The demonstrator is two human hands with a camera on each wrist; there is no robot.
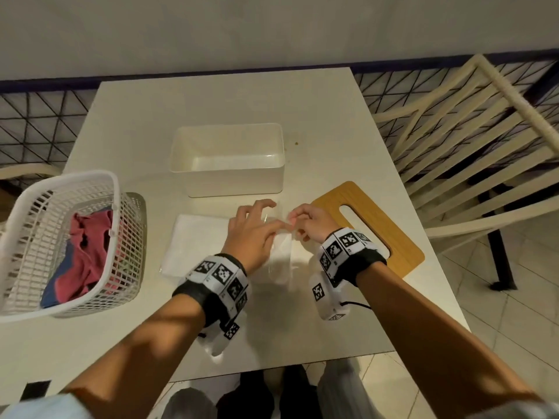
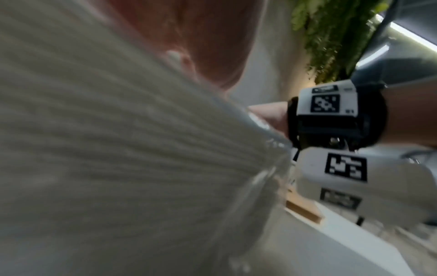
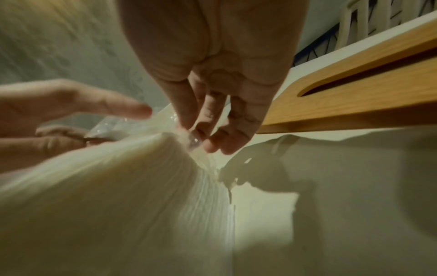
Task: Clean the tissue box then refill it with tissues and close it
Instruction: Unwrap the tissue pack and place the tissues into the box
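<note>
Tissue box [image 1: 236, 181] stands open and unfilled in the middle of the table [image 1: 317, 122]. Its slotted wooden lid [image 1: 393, 237] lies flat near its right front corner. In front of the box lies a tissue pack [image 1: 193, 243] in clear plastic wrap [image 3: 194, 143]. The left hand [image 1: 251, 234] rests on the pack's right end, its bent fingers gripping crumpled wrap. The right hand [image 1: 311, 225] pinches the wrap between fingertips just beside it. A white basket [image 1: 127, 237] of cloths sits at the left.

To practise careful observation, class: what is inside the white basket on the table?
Inside the basket lie crumpled cloths, pink-red over blue. Whatever lies beneath them is covered.
</note>
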